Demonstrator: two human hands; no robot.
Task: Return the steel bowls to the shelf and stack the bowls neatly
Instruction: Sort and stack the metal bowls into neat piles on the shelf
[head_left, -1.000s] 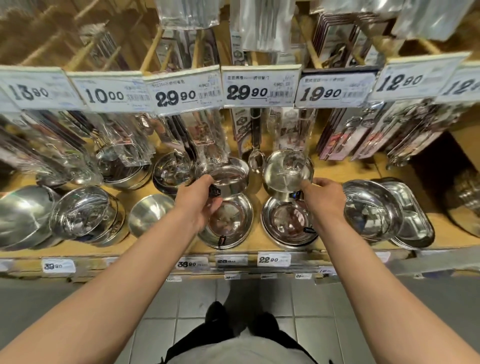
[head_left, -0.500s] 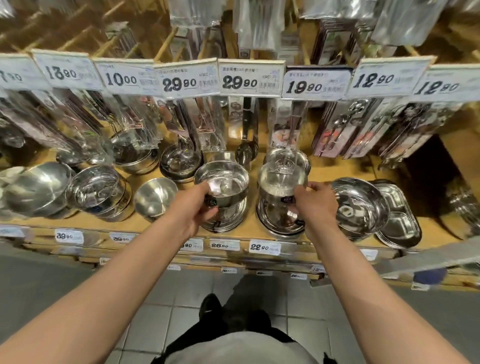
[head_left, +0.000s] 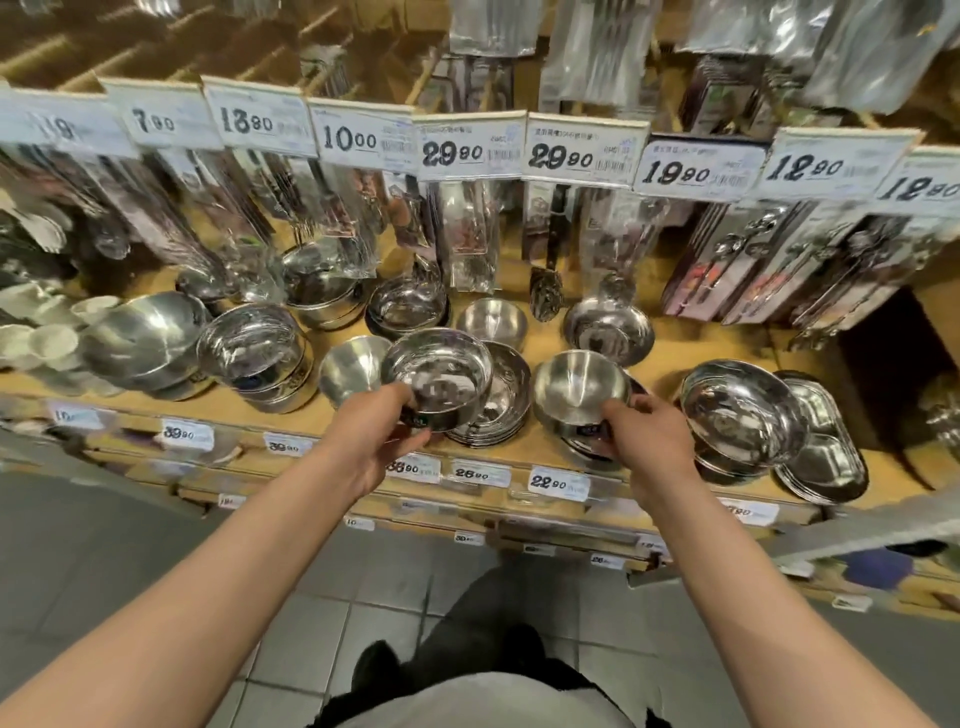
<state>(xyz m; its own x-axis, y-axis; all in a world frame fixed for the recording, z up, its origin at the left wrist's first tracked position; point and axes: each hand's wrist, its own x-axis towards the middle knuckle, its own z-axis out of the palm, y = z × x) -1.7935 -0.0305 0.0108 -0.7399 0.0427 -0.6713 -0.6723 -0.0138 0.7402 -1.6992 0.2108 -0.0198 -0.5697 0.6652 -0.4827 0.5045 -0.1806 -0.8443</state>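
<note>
A: Head view, starting at the left. We note a tilted bowl stack (head_left: 143, 345) at the shelf's (head_left: 670, 358) left end, then a deep stack (head_left: 260, 358) beside it, and a small single bowl (head_left: 349, 371) just right of that.

B: And the left hand (head_left: 387, 439)?

A: We find it gripping a straight-walled bowl (head_left: 439, 376) at its near rim, fingers curled under the wall, thumb on the near side. The bowl sits in front of a shallow plate stack (head_left: 501, 402); we cannot tell whether it touches it.

B: The right hand (head_left: 647, 434)?

A: It holds a rounded bowl (head_left: 579, 389), fingers wrapped round the near right wall at its label. This bowl is above a dark-rimmed stack (head_left: 584, 449) at the shelf's front edge; contact is not clear to us.

B: Further right?

A: A wide bowl stack (head_left: 743, 418), then divided trays (head_left: 823, 457) leaning beside it. Price tags (head_left: 558, 483) line the shelf front.
</note>
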